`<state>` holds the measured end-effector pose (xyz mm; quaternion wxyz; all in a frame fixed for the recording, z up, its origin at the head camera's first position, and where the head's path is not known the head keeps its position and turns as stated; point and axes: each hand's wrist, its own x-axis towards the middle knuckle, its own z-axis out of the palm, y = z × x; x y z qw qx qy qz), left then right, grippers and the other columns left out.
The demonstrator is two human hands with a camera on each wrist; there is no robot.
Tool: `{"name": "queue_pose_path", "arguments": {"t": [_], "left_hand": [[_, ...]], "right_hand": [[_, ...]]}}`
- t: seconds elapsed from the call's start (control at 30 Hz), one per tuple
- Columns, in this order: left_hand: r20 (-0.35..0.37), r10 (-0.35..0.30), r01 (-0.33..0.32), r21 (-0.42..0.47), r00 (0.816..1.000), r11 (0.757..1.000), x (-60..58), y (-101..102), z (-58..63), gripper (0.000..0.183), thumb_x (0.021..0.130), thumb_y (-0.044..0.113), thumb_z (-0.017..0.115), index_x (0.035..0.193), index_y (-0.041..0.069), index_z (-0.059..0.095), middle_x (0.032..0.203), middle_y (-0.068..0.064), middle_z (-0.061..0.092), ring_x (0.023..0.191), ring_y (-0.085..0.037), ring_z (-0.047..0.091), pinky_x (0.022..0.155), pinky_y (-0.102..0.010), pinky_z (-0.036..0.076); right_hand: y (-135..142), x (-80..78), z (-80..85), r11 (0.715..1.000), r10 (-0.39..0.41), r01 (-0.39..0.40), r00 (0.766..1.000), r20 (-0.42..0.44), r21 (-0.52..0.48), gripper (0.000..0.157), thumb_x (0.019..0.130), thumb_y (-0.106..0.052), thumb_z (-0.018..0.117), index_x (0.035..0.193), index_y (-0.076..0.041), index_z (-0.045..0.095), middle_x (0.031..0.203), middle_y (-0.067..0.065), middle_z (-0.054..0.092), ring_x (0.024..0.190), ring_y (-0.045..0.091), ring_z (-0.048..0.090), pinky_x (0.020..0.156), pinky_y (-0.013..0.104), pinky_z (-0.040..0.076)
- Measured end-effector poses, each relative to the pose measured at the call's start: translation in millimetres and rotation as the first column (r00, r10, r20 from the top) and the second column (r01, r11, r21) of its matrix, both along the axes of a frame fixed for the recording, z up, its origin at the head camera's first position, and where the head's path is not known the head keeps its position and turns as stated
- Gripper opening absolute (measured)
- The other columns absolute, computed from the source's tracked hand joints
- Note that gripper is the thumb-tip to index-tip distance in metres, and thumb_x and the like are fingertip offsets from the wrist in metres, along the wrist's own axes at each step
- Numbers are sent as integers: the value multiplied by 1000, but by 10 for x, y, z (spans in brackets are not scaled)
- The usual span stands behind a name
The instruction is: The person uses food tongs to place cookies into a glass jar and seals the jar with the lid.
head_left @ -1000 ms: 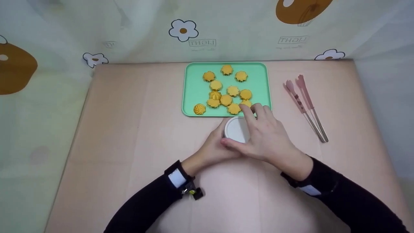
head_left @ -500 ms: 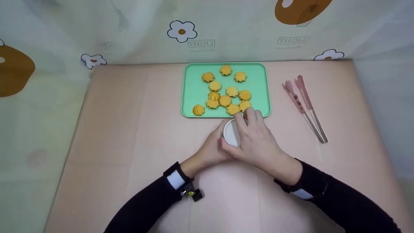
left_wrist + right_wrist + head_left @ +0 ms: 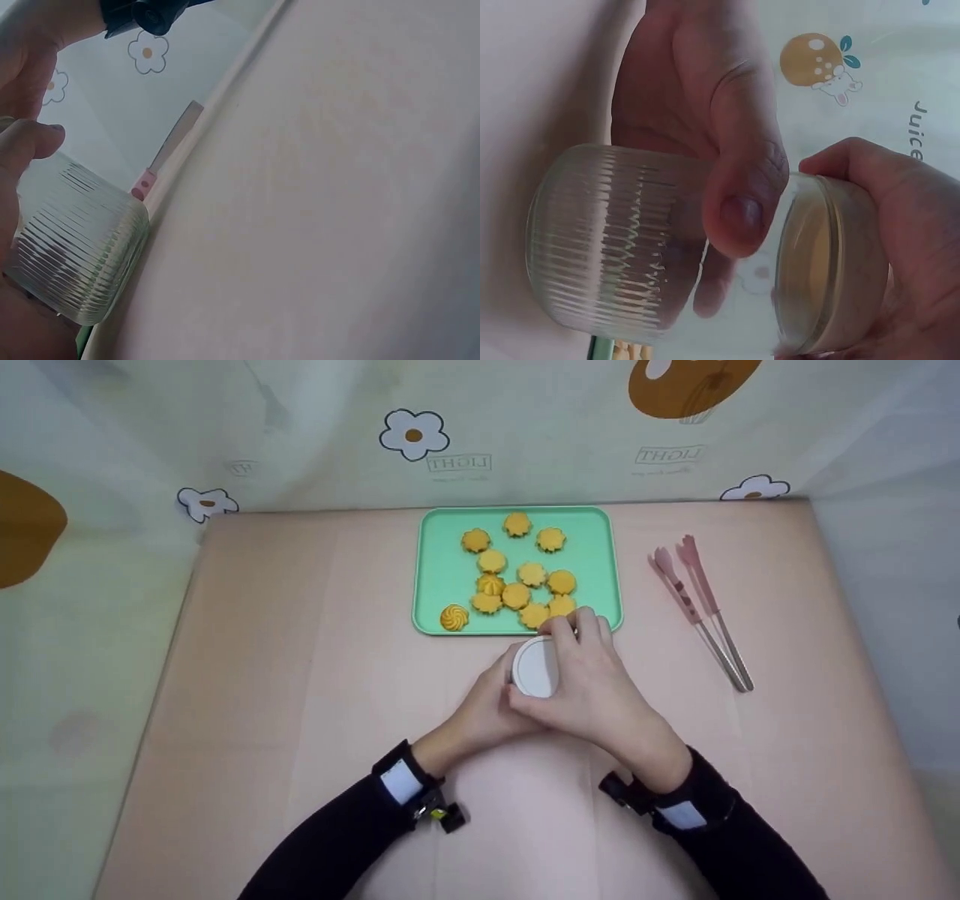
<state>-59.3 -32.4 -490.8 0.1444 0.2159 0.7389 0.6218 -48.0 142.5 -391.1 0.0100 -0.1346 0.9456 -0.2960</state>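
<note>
My left hand (image 3: 484,709) grips the body of a clear ribbed glass jar (image 3: 615,240), its thumb (image 3: 742,202) lying across the glass in the right wrist view. Over the top of the jar, my right hand (image 3: 600,690) grips the round white lid (image 3: 532,669) with thumb and fingers spread around its edge. The lid sits on the jar mouth. From the head view the jar body is hidden under the lid and hands. In the left wrist view the ribbed jar base (image 3: 82,240) shows.
A green tray (image 3: 439,566) holds several flower-shaped cookies (image 3: 475,540) just beyond the hands. Pink-tipped metal tongs (image 3: 705,615) lie right of the tray on the pale pink tabletop (image 3: 255,660). A printed curtain (image 3: 525,427) hangs behind.
My right hand has shifted left, its fingers drawing in around the lid, and its wrist has turned. The left hand stays on the jar. The whole head view has drifted slightly.
</note>
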Motion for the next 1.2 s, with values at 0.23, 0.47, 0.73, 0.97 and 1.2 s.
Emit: {"name": "queue_pose_path", "arguments": {"t": [0.23,0.47,0.73,0.97,1.2], "left_hand": [[-25,-10,10,-13,1000,1000,1,-14,-20,98,84,23,94,165,11,40,162,-5,53,146,-18,52,124,-40,42],[-21,1,-2,-14,1000,1000,-25,-16,3,99,85,27,94,166,12,39,163,-4,52,148,-17,51,125,-39,42],[-112,48,-52,-39,993,998,40,-56,-27,100,85,28,94,165,7,39,161,-8,54,147,-20,52,124,-42,43],[-119,-25,21,-37,993,999,66,-51,-53,107,82,22,95,169,8,34,164,-7,51,146,-20,52,125,-43,42],[-44,-106,108,30,993,994,19,-30,-42,94,77,26,99,158,24,52,161,6,54,144,-17,53,124,-44,41]], "right_hand": [[25,4,-12,1000,10,-10,1000,5,-1,78,76,-51,87,129,-2,58,126,17,49,118,37,49,93,54,58],[36,-40,19,999,37,-37,999,-4,6,79,76,-52,88,130,-3,58,124,16,50,113,35,50,91,52,59],[69,-109,-27,985,168,-170,982,-90,-20,70,75,-49,88,124,-5,63,124,12,51,112,31,53,91,48,58],[266,-190,-3,898,432,-440,890,-148,-25,66,72,-44,91,124,-12,69,125,7,55,118,24,52,96,44,58],[348,-257,-11,763,629,-646,754,-187,-37,63,71,-41,81,128,-15,71,134,1,61,123,22,49,99,42,52]]}}
